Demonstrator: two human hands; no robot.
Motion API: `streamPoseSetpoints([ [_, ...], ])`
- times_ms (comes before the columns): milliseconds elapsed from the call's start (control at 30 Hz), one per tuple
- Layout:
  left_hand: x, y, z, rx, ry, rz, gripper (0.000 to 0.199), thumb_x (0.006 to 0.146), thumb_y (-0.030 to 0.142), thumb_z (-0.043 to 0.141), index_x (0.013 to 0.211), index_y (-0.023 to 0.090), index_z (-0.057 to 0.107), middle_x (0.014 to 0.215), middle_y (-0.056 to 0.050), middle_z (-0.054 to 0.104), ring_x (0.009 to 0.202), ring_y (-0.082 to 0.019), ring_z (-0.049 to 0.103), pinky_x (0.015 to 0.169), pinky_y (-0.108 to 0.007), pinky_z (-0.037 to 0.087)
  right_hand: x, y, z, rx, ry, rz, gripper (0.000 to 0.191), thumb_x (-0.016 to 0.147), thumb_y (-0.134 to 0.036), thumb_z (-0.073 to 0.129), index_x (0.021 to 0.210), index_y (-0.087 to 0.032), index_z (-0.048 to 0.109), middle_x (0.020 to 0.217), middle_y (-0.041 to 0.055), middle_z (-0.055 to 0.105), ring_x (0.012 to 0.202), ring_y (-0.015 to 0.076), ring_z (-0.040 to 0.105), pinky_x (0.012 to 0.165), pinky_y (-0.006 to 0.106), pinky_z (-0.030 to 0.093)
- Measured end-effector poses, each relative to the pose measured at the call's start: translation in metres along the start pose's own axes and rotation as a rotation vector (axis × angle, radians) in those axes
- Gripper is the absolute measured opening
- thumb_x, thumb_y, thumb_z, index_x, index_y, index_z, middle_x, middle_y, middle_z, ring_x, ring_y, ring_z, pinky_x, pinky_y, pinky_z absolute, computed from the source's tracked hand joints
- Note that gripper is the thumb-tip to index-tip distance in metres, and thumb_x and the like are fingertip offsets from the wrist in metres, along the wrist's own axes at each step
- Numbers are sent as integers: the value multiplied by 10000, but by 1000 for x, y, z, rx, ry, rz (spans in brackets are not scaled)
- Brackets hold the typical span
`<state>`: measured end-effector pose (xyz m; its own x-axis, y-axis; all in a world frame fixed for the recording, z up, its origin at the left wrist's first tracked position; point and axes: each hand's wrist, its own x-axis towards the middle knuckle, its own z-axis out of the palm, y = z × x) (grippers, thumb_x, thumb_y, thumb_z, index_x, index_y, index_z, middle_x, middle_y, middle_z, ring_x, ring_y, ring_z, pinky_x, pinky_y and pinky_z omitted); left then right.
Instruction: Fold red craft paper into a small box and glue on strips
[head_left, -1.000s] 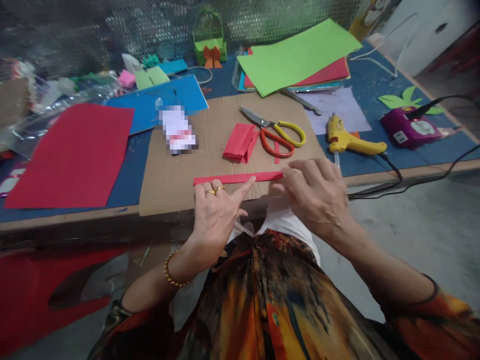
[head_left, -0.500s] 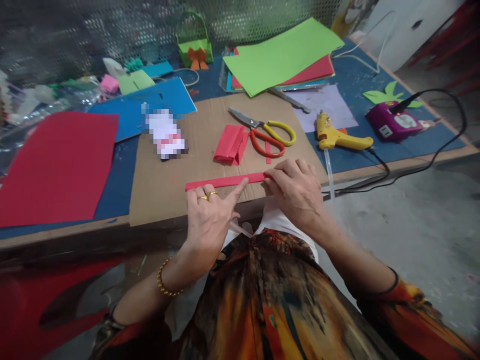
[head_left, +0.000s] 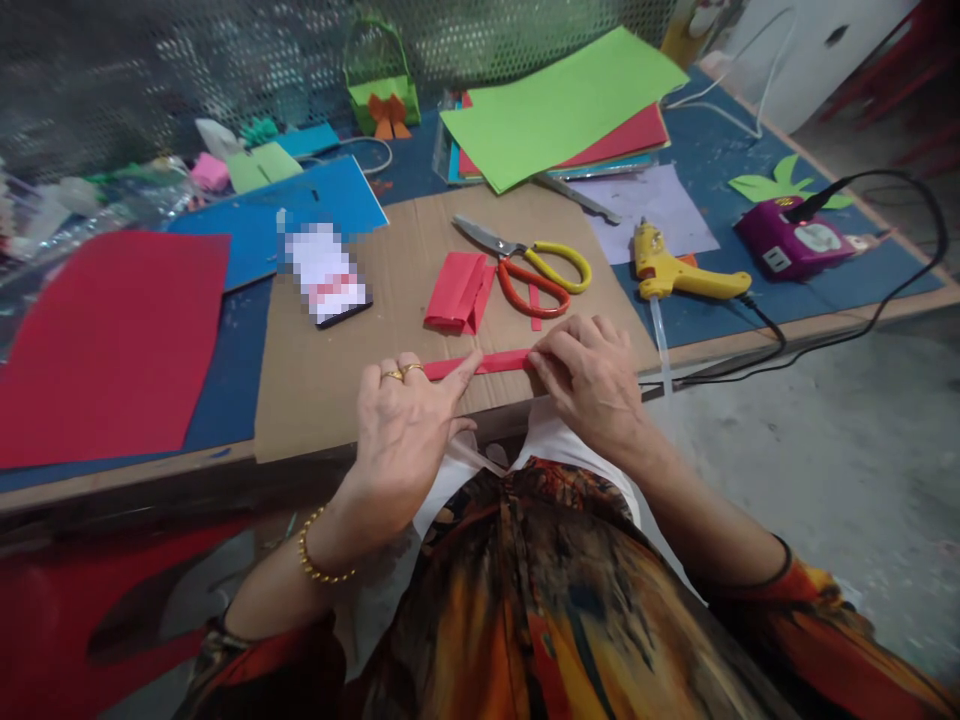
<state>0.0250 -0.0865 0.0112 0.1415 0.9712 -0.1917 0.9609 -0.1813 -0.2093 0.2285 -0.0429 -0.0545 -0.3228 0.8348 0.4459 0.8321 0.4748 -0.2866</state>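
A narrow red paper strip (head_left: 504,362) lies across the front of a brown cardboard sheet (head_left: 300,400). My right hand (head_left: 589,375) pinches its right end. My left hand (head_left: 405,415), with rings on two fingers, presses on the strip's left part; its thumb and index finger are spread apart, and the strip's left end is hidden under the fingers. Just behind the strip lies a folded red paper piece (head_left: 457,290). Scissors with one red and one yellow handle (head_left: 559,268) rest to its right, over a small red strip (head_left: 535,310).
A phone (head_left: 328,275) lies on the cardboard's left side, near a large red sheet (head_left: 112,350). On the right are a yellow glue gun (head_left: 686,278), a purple power box (head_left: 791,240) and black cables. Green and red sheets (head_left: 562,110) are stacked behind.
My left hand has moved a little to the left along the strip and now covers its left end. My right hand remains at the right end.
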Motion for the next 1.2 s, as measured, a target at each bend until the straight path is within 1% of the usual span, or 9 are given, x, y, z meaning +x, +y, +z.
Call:
streamPoseSetpoints([
  [100, 1, 1, -5, 17, -39, -12, 759, 951, 525, 755, 1641, 437, 452, 1048, -153, 608, 979, -345, 570, 865, -446, 403, 1, 0, 1, -4, -11, 10, 235, 1043, -307, 542, 850, -236, 656, 964, 103, 693, 924, 282, 546, 779, 422, 355],
  [200, 0, 1, -7, 29, -62, -21, 788, 937, 534, 773, 1644, 459, 433, 1068, -152, 618, 994, -345, 575, 876, -451, 409, 2, 1, 2, 16, -25, 26, 174, 1012, -290, 571, 853, -239, 621, 1000, 109, 700, 949, 294, 551, 793, 425, 361],
  [367, -1, 1, -4, 41, -49, -25, 800, 946, 524, 768, 1653, 479, 398, 1106, -161, 626, 1001, -343, 575, 866, -449, 419, 0, 4, 5, 51, -42, 21, 152, 1021, -278, 578, 875, -241, 600, 1031, 107, 715, 977, 295, 563, 818, 428, 376],
  [467, -3, 4, -2, 61, -45, -35, 820, 954, 514, 759, 1673, 460, 369, 1125, -174, 638, 1013, -346, 595, 867, -448, 432, -5, 3, 9, 37, 38, -14, 131, 1033, -277, 584, 912, -235, 607, 1049, 113, 723, 981, 297, 573, 823, 428, 399],
  [533, -5, 6, -2, 70, -48, -30, 824, 953, 540, 749, 1679, 437, 372, 1135, -178, 650, 1023, -342, 615, 866, -439, 447, -10, 3, 12, 28, 99, -48, 145, 1044, -277, 578, 908, -234, 604, 1028, 108, 722, 944, 288, 573, 812, 425, 406],
  [700, -5, 8, -3, 68, -7, -13, 821, 933, 588, 745, 1663, 406, 416, 1169, -169, 678, 1055, -318, 656, 869, -399, 480, -15, 10, 20, 43, 188, -108, 193, 1048, -279, 583, 861, -232, 599, 980, 104, 717, 866, 271, 549, 751, 412, 378],
  [867, -5, 9, -2, 59, 12, -36, 820, 919, 587, 759, 1651, 414, 432, 1181, -162, 687, 1068, -321, 672, 851, -387, 505, -14, 17, 20, 106, 147, -131, 182, 1023, -274, 607, 846, -234, 610, 1002, 102, 720, 877, 269, 550, 746, 413, 371],
  [1033, -7, 8, 3, 68, 49, -6, 816, 928, 555, 768, 1656, 407, 430, 1185, -167, 682, 1068, -328, 667, 859, -398, 530, -10, 15, 18, 104, 129, -95, 192, 1030, -264, 566, 842, -234, 591, 980, 107, 703, 877, 275, 538, 757, 419, 381],
  [1200, -9, 4, 8, 92, 132, -7, 804, 920, 478, 815, 1642, 379, 476, 1157, -181, 664, 1048, -350, 647, 849, -422, 542, -6, 13, 14, 98, 33, -40, 186, 1031, -295, 555, 861, -232, 597, 1044, 116, 706, 955, 290, 550, 806, 438, 394],
])
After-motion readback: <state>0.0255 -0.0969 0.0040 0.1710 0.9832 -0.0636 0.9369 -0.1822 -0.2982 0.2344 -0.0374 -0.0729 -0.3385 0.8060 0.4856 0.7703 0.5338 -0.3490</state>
